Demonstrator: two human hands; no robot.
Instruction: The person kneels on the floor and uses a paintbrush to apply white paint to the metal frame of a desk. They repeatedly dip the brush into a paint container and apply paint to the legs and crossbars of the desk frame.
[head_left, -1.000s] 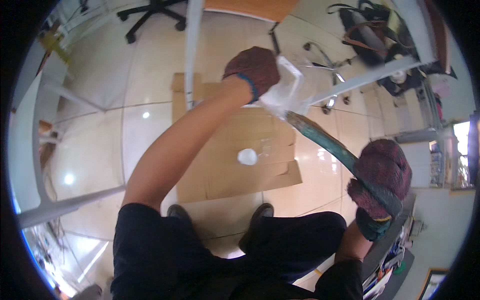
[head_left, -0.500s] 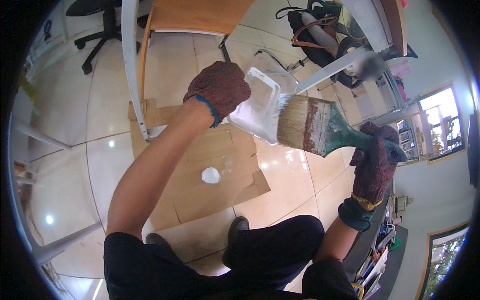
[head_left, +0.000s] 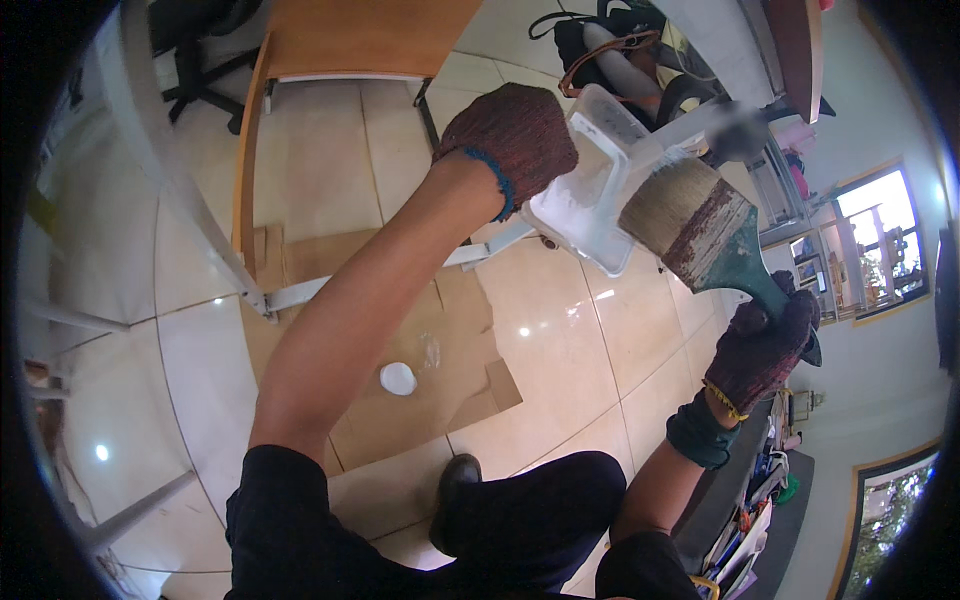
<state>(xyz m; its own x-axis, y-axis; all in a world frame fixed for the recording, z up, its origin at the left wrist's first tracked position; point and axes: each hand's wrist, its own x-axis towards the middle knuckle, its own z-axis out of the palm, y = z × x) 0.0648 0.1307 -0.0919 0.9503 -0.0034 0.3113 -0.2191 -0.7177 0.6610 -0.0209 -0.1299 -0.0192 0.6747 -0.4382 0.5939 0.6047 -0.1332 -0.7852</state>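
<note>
In a dark red knit glove, my left hand is closed on the near left side of a white plastic tub. White paint seems to coat the tub's inside; the fingers under it are hidden. My right hand, gloved alike, grips the green handle of a wide paintbrush. The brush slants up and left, its pale bristle tips at the tub's right rim; whether they touch cannot be told. White shows along those tips.
Cardboard lies on the tiled floor with a small white round piece on it. A white metal frame crosses beneath my left arm. A wooden panel, an office chair and bags stand beyond. Cluttered shelving is at right.
My left hand and the tub have moved right and away from me. The brush has swung to a steeper slant, bristles higher and further right, while my right hand sits slightly lower.
</note>
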